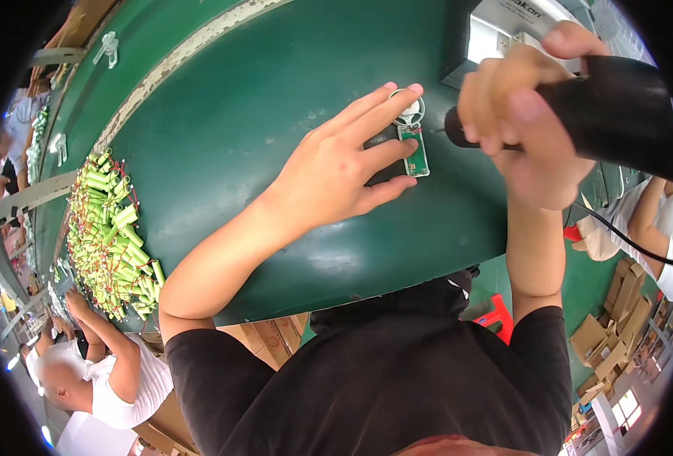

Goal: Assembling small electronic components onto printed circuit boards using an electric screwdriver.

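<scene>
My left hand point(336, 159) spans a small pale plastic housing on the green table, steadying it with its fingertips and thumb. Inside the housing's lower part lies a green circuit board point(417, 158); its upper end is a round, ring-shaped frame point(410, 109) with a pale disc in it. My right hand point(530, 114), slightly blurred, is wrapped round a black electric screwdriver point(610, 106). The thin bit point(440, 131) points left, close beside the housing's right edge; whether it touches cannot be made out.
A heap of green-wrapped cylinders with red and black wires point(116, 239) covers the table's left end. A grey-white box-shaped device point(500, 34) stands at the far right. A black cable point(625, 239) hangs on the right. Another person point(116, 372) sits at lower left; cardboard boxes point(614, 334) lie right.
</scene>
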The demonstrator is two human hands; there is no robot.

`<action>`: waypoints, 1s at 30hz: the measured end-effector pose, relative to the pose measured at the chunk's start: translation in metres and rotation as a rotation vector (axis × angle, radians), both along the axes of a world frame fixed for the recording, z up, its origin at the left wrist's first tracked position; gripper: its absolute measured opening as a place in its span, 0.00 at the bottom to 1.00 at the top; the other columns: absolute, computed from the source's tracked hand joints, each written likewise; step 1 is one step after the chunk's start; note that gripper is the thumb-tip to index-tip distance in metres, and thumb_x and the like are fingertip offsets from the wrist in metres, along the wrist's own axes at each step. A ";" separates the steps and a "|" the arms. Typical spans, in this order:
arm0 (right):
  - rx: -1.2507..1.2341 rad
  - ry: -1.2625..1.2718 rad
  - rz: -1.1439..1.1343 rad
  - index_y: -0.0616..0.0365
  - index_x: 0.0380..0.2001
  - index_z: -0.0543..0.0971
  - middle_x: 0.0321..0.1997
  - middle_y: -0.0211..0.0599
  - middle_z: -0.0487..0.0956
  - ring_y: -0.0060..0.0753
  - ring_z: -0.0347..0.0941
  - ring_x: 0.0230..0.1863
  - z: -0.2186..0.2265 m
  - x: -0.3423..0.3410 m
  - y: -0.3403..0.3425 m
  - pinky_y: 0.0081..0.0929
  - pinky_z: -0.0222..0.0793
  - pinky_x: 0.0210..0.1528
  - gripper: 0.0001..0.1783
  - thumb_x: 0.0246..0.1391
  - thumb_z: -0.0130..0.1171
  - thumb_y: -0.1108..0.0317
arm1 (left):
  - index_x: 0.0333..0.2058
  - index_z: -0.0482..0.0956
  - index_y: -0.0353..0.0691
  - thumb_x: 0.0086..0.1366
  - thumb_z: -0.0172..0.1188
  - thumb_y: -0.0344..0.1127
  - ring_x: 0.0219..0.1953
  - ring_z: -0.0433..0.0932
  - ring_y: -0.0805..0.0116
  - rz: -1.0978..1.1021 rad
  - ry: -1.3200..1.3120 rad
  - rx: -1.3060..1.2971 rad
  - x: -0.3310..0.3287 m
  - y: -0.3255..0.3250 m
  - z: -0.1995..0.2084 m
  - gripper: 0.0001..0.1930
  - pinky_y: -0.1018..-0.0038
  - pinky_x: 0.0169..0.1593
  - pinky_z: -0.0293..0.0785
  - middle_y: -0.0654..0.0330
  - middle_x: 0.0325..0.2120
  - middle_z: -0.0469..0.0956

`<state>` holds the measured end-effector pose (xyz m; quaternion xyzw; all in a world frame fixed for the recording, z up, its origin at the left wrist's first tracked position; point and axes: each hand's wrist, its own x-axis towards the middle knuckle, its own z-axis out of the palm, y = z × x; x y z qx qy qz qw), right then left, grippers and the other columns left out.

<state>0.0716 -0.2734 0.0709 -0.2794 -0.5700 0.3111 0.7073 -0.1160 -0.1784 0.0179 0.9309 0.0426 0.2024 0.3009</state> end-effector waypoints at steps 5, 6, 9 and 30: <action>-0.044 -0.037 -0.080 0.56 0.59 0.59 0.23 0.33 0.69 0.23 0.61 0.17 -0.008 -0.004 -0.001 0.30 0.64 0.26 0.26 0.58 0.49 0.81 | 0.39 0.85 0.40 0.49 0.76 0.35 0.64 0.71 0.48 -0.007 -0.026 0.008 0.003 -0.001 0.000 0.17 0.59 0.62 0.74 0.48 0.62 0.71; -0.043 -0.038 -0.081 0.56 0.59 0.59 0.23 0.33 0.69 0.23 0.61 0.17 -0.008 -0.004 0.001 0.30 0.64 0.26 0.26 0.58 0.49 0.81 | 0.39 0.86 0.40 0.50 0.76 0.35 0.64 0.71 0.47 -0.012 -0.024 0.006 0.003 -0.001 0.001 0.17 0.59 0.62 0.74 0.48 0.62 0.71; -0.018 -0.009 -0.076 0.56 0.57 0.60 0.23 0.33 0.69 0.23 0.61 0.16 -0.011 -0.008 0.003 0.29 0.64 0.25 0.25 0.58 0.49 0.82 | 0.39 0.86 0.40 0.50 0.76 0.35 0.64 0.71 0.47 0.008 -0.031 0.021 0.001 -0.002 0.000 0.17 0.58 0.62 0.74 0.47 0.62 0.71; -0.016 0.124 -0.102 0.65 0.51 0.64 0.24 0.33 0.73 0.19 0.69 0.21 -0.028 -0.013 0.008 0.18 0.65 0.25 0.23 0.53 0.54 0.89 | 0.33 0.82 0.39 0.49 0.74 0.42 0.59 0.73 0.51 0.014 -0.002 0.127 0.007 0.002 0.010 0.16 0.61 0.55 0.79 0.51 0.57 0.72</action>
